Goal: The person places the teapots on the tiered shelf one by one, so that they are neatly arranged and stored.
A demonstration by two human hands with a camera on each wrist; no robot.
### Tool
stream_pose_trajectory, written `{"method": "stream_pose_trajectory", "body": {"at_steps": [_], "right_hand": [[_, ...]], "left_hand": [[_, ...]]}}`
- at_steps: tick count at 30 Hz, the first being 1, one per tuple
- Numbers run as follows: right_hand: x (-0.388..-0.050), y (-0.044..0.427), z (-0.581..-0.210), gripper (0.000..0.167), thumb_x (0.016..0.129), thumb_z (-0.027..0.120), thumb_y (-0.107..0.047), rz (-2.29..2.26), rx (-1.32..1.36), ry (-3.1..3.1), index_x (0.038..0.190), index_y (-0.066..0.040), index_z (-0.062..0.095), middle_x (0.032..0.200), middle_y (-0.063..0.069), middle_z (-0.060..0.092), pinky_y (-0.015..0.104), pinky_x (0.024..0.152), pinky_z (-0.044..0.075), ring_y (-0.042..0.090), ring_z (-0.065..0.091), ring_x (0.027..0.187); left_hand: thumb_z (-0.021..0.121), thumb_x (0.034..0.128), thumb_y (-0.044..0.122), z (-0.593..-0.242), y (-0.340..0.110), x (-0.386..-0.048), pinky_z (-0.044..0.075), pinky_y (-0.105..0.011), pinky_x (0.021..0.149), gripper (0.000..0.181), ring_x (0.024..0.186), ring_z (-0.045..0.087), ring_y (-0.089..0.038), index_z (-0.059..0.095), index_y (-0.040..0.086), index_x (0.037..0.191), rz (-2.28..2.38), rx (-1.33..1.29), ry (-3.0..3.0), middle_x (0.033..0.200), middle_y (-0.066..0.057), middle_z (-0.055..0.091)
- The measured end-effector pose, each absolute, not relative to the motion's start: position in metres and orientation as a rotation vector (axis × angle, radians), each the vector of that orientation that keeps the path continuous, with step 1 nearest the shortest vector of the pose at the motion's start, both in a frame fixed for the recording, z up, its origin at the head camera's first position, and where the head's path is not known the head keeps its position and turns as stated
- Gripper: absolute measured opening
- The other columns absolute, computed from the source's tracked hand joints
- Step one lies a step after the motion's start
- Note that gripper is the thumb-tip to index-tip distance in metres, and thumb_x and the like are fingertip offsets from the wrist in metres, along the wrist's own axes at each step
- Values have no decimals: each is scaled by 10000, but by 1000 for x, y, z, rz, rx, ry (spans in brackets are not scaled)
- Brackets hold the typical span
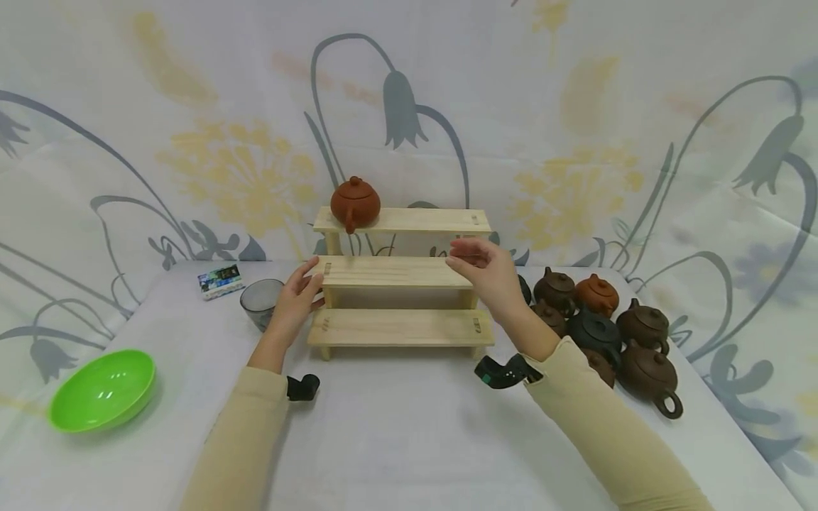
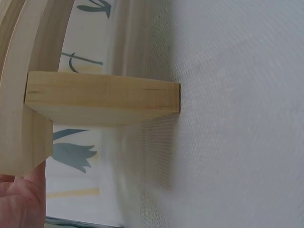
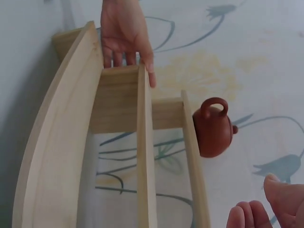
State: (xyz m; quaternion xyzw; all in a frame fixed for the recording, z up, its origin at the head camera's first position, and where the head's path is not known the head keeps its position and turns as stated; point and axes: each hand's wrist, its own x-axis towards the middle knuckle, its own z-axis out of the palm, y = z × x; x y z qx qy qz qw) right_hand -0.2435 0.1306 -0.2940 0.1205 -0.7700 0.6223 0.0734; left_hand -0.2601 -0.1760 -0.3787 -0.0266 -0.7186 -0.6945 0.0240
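Note:
A three-tier wooden shelf (image 1: 400, 328) (image 2: 102, 97) (image 3: 57, 142) stands on the white cloth. On the left of its top tier sits a reddish-brown teapot (image 1: 355, 204) (image 3: 213, 130). My left hand (image 1: 292, 301) (image 2: 23, 202) (image 3: 124, 31) touches the left end of the middle tier and the side support, its fingers partly hidden behind the wood. Loosely bent and holding nothing, the fingers of my right hand (image 1: 488, 273) (image 3: 278, 206) are near the right end of the middle tier; contact there cannot be told.
Several dark and orange-brown teapots (image 1: 644, 325) cluster at the right, partly behind my right forearm. At the left are a green bowl (image 1: 104, 390), a grey glass (image 1: 260, 297) and a small patterned box (image 1: 220, 282). A flowered cloth (image 1: 409, 177) hangs behind.

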Motion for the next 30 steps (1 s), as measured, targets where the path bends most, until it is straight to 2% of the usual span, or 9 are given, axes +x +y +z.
{"method": "stream_pose_trajectory", "body": {"at_steps": [7,12,16,22,30], "right_hand": [[-229,155,-300,340,869,667,-72,1832,297,-2285,1169,60,579,1113,173,593,181,783,489,99,586,921],[-215,170,-304,343,861,680,-92,1808,258,-2275,1153,61,585,1111,171,596,167,791,486,74,594,915],[-206,182,-309,346,856,688,-102,1770,220,-2295,1148,55,590,1069,88,617,161,792,484,48,602,903],[-191,200,-318,339,859,690,-134,1681,167,-2335,1132,45,597,1061,76,626,141,776,482,19,603,880],[-175,225,-334,354,853,697,-132,1679,117,-2335,1117,79,590,974,-81,634,134,749,487,7,601,853]], "left_hand": [[449,992,299,-380,-177,-260,372,-441,1004,549,1259,390,-316,253,161,1486,-2139,-81,-2237,1369,-206,386],[445,994,294,-379,-177,-259,371,-445,1003,549,1261,387,-320,247,155,1487,-2140,-102,-2230,1372,-211,381],[448,993,294,-379,-177,-260,372,-447,1002,549,1261,387,-322,250,157,1486,-2141,-101,-2232,1376,-208,379],[443,996,290,-379,-176,-259,363,-457,1006,549,1270,375,-336,243,147,1487,-2139,-110,-2227,1379,-221,370],[456,989,303,-376,-177,-257,367,-445,1006,558,1264,381,-322,242,181,1490,-2157,-120,-2235,1367,-206,382]]}}
